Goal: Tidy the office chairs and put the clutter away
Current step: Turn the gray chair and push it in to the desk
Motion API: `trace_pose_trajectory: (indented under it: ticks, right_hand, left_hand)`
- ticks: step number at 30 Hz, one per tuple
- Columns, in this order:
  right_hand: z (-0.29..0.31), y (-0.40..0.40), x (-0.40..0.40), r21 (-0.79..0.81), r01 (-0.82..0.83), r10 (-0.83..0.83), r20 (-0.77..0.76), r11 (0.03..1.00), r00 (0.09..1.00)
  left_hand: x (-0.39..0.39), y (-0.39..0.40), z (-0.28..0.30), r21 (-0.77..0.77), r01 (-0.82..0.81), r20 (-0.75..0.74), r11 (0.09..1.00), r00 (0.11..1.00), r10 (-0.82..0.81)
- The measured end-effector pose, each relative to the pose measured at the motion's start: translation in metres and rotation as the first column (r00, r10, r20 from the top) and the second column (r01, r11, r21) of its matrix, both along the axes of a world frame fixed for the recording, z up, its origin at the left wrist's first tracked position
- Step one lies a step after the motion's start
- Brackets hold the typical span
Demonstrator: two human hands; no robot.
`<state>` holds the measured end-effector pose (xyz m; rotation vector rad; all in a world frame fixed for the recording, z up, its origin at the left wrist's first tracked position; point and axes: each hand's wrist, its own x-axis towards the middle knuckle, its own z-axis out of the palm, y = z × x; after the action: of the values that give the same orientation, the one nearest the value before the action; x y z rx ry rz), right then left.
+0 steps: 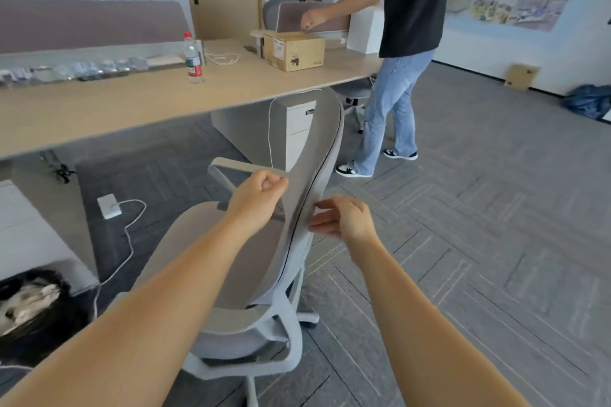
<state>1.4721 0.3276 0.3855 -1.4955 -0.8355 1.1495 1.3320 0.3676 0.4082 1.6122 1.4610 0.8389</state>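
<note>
Two hands: both reach forward to the backrest of the grey office chair [317, 155], one on each side of it.
Left hand [256, 200]: curled into a loose fist, fingers folded in, on the front face of the backrest, just beside its edge and next to the armrest [244, 167].
Right hand [344, 218]: fingers loosely bent and a little spread, fingertips [319, 226] touching the rear edge of the backrest; whether they pinch the edge cannot be told.
Chair: stands on the carpet floor [479, 241] between the two forearms, its seat turned towards the desk [99, 109], backrest top close under the desk's near edge.
Desk top: a water bottle [192, 58] stands upright near the middle; a cardboard box [294, 49] sits towards the far right corner.
Second person [406, 26]: stands at the desk's right end, one hand over the box.
Floor under desk: a white power adapter [107, 206] with its cable lies left of the chair.
</note>
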Motion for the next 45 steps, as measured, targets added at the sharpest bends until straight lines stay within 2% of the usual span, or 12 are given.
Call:
trace_pose_trajectory:
  ticks: [6, 9, 12, 17, 20, 24, 30, 33, 36, 42, 45]
  right_hand:
    - [0.01, 0.005, 0.017, 0.008, 0.126, -0.124, 0.238, 0.992, 0.963]
    - [0.014, 0.011, 0.027, 0.04, 0.152, -0.157, 0.313, 0.988, 0.937]
    - [0.018, 0.011, 0.025, 0.091, 0.16, -0.183, 0.412, 0.983, 0.893]
    - [0.022, 0.014, 0.012, 0.116, 0.016, -0.082, 0.6, 0.993, 0.796]
    - [0.025, 0.017, 0.0, 0.094, -0.117, 0.014, 0.72, 0.989, 0.694]
    - [0.034, 0.015, -0.013, 0.024, -0.202, 0.093, 0.83, 0.979, 0.55]
    - [0.036, 0.019, -0.017, -0.04, -0.276, 0.151, 0.908, 0.96, 0.392]
    - [0.032, 0.024, -0.014, -0.058, -0.276, 0.163, 0.913, 0.959, 0.374]
    - [0.028, 0.027, -0.016, -0.049, -0.303, 0.172, 0.903, 0.952, 0.395]
    - [0.022, 0.034, -0.037, 0.093, -0.296, 0.054, 0.89, 0.951, 0.453]
    - [0.021, 0.046, -0.043, 0.115, -0.302, 0.044, 0.88, 0.946, 0.472]
  left_hand:
    - [0.0, -0.004, 0.008, 0.003, 0.037, -0.016, 0.999, 0.999, -0.037]
    - [0.009, -0.007, 0.009, 0.045, 0.103, -0.197, 0.994, 0.976, -0.093]
    - [0.001, -0.008, 0.013, 0.102, 0.121, -0.352, 0.987, 0.933, -0.078]
    - [-0.031, -0.017, 0.015, 0.09, 0.167, -0.477, 0.982, 0.873, -0.105]
    - [-0.057, -0.023, 0.02, 0.065, 0.18, -0.524, 0.982, 0.843, -0.12]
    - [-0.091, -0.03, 0.027, 0.0, 0.123, -0.62, 0.992, 0.779, -0.097]
    - [-0.084, -0.037, 0.029, 0.204, 0.045, -0.583, 0.978, 0.808, 0.084]
    - [-0.071, -0.034, 0.02, 0.296, 0.02, -0.644, 0.955, 0.743, 0.184]
    - [-0.077, -0.03, 0.012, 0.383, -0.018, -0.692, 0.923, 0.657, 0.3]
    - [-0.104, -0.011, 0.015, 0.464, -0.045, -0.602, 0.885, 0.716, 0.352]
    - [-0.111, -0.002, 0.014, 0.484, -0.059, -0.572, 0.873, 0.733, 0.367]
